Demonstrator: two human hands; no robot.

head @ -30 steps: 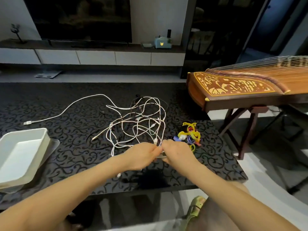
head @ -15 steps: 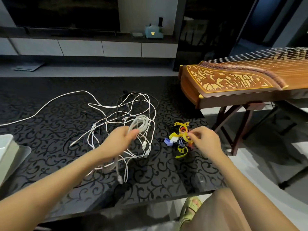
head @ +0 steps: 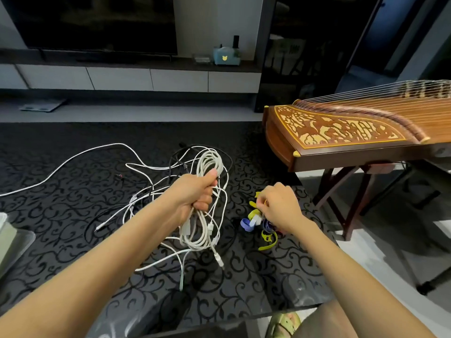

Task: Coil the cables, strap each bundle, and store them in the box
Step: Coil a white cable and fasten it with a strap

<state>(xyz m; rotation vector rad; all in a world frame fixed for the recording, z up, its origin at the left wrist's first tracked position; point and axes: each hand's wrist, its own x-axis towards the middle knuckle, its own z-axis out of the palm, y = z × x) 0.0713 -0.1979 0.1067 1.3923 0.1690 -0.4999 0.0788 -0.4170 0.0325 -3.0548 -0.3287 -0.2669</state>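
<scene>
Box [head: 5,236] edge peeks in far left on the glossy, swirl-patterned bench [head: 61,252]. Loose white cables [head: 148,167] sprawl mid-bench. Left hand [head: 195,193] is fisted round a smooth white cable coil [head: 209,160], and right hand [head: 278,206] pinches the floppy coloured straps [head: 266,237] just beside it.

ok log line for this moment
left hand: grips coil | right hand: pinches yellow strap | coil: unstrapped | other cables: on table

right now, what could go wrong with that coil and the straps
1. The left hand grips the coil only at its middle, so the loops could slip apart.
2. The coil's loose end hangs among the tangled cables and may snag them.
3. The right hand pinches into the clumped straps; several might lift together.
</scene>
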